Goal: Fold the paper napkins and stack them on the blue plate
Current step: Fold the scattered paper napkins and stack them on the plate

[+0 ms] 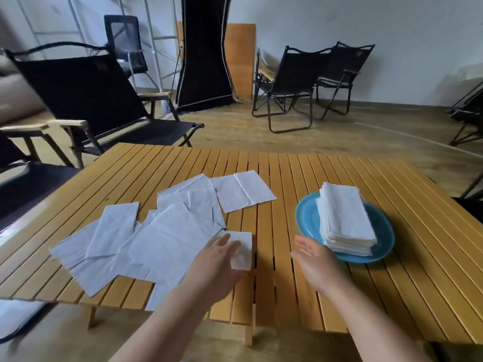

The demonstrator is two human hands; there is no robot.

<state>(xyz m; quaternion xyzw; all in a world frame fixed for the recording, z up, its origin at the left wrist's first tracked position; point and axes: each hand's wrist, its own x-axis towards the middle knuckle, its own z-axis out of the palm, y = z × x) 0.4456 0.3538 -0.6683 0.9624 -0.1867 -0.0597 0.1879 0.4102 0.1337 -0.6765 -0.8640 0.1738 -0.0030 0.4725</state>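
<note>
Showing the task well advanced: a tall stack of folded napkins (346, 220) sits on the blue plate (307, 218), several unfolded napkins (167, 239) remain on the slatted table (339, 173), left hand (217, 265) resting flat on one, right hand (317, 262) spread, empty.

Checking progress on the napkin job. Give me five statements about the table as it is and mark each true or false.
1. A stack of folded napkins sits on the blue plate. True.
2. The right hand grips a napkin. False: it is open and holds nothing.
3. Unfolded napkins lie spread on the wooden table, left of the plate. True.
4. The left hand rests on a small napkin. True.
5. The plate is empty. False: it holds the stack.
</note>
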